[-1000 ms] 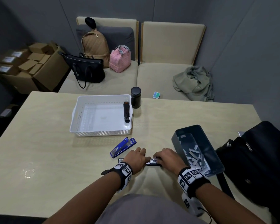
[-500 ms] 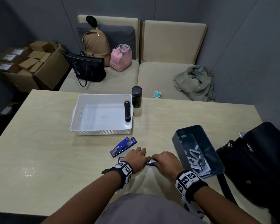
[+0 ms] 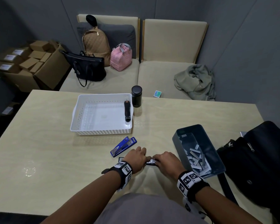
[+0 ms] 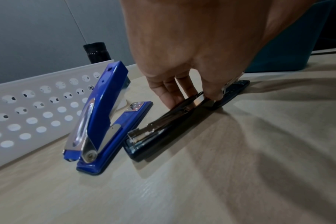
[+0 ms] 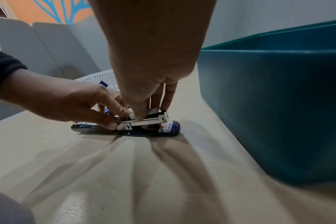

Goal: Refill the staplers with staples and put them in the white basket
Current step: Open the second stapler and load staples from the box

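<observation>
The white basket [image 3: 102, 130] holds one black stapler [image 3: 127, 111] along its right wall, and the dark blue bin [image 3: 199, 130] near the table's right edge holds loose staple strips [image 3: 197, 159]. Near the table's [image 3: 39, 143] front edge, a dark stapler [image 5: 144, 128] lies unfolded, long axis left to right. The left hand [image 3: 136, 159] grips its middle while the right hand [image 3: 166, 160] pinches its metal magazine [image 5: 150, 119]; an open blue stapler [image 3: 123, 147] lies just behind.
</observation>
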### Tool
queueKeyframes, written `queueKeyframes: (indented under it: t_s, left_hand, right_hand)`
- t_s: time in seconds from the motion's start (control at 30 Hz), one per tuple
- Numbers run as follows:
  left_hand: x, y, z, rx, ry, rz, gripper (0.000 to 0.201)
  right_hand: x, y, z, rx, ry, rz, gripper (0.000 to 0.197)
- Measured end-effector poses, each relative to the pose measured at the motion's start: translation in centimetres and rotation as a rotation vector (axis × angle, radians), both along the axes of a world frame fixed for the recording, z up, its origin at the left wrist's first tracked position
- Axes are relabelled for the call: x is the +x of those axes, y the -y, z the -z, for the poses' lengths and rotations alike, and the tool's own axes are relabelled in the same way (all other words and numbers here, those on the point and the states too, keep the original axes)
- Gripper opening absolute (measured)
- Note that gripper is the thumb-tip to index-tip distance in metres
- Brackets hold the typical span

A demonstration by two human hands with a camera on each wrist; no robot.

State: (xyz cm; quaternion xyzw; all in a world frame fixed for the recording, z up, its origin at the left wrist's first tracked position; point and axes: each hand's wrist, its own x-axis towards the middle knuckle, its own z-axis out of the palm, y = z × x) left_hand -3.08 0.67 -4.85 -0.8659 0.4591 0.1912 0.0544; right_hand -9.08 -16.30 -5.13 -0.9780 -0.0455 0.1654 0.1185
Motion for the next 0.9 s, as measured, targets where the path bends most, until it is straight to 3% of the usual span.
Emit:
queueKeyframes:
  t_s: [0.67, 0.83, 0.9]
  left_hand:
    - [0.2, -0.1, 0.8, -0.008, 0.000, 0.010, 0.034]
    - [1.0, -2.6, 1.4, -0.010, -0.076, 0.008, 0.058]
    - [1.2, -4.7, 1.7, -0.017, -0.069, -0.033, 0.054]
  right_hand:
    - [0.1, 0.0, -0.3, 0.015, -0.067, 0.045, 0.018]
    - [0.1, 0.7, -0.3, 0.023, -0.056, 0.044, 0.018]
    - [0.0, 1.2, -0.2, 0.055, -0.046, 0.061, 0.020]
